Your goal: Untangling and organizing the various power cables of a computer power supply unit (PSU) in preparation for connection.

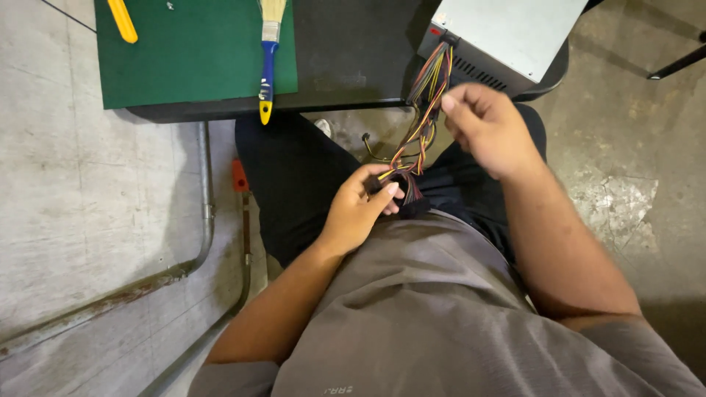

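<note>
— What's the surface like, and the room around it?

— A dark surface (pixel 346 66) with a green mat (pixel 191 51) on its left part. On the mat lie a paintbrush with a blue and yellow handle (pixel 268 70), its end sticking out past the edge, and a yellow tool handle (pixel 122 20). A grey metal power supply box (pixel 507 33) sits at the right corner. Below is a worn concrete floor (pixel 88 169) with two metal pipes (pixel 208 213) running along it.

— And the hands?

— The left hand (pixel 357 213) has its fingers (pixel 382 192) closed round a black connector (pixel 401 192) at the end of the wire bundle (pixel 426 110), over the lap. The right hand (pixel 485 129) is up by the box, fingers curled at the coloured wires; they seem to pinch them, though I cannot tell for certain.

— Anything hidden?

— The box, the brush bristles and the yellow handle are cut off at the top. The connector is mostly covered by the left hand, and a small orange thing (pixel 240 176) by the pipes is too unclear to name.
</note>
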